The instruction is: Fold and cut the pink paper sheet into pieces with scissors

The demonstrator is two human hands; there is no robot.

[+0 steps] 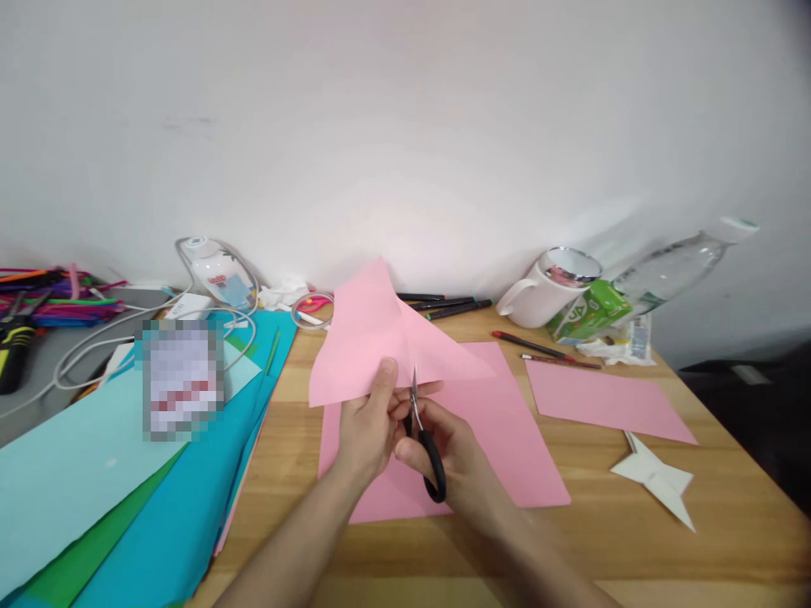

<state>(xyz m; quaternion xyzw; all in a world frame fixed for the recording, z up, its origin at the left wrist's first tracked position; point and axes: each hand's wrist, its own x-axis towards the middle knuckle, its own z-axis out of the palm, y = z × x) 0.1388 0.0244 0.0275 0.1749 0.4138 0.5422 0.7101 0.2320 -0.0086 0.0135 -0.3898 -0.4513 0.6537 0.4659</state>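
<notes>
My left hand (371, 422) grips a creased pink sheet of paper (367, 338) by its lower edge, thumb on top. The sheet is raised above the table and spreads into a flap on its right side. In my right hand (453, 452) is a pair of scissors (432, 464) with black handles, its metal blades pointing up at the edge of the held paper. How far the blades are parted is hard to make out. My hands are close together, fingers partly overlapping. Beneath them a larger pink sheet (507, 431) lies flat on the wooden table (285, 507).
Coloured paper sheets (145, 540) and a pixelated object (183, 380) lie at left, near pliers (16, 346) and a cable. Pens, a white mug (529, 291), a green carton (589, 312) and a tilted bottle (672, 262) line the back. At right are a pink strip (614, 401) and a folded white paper star (655, 477).
</notes>
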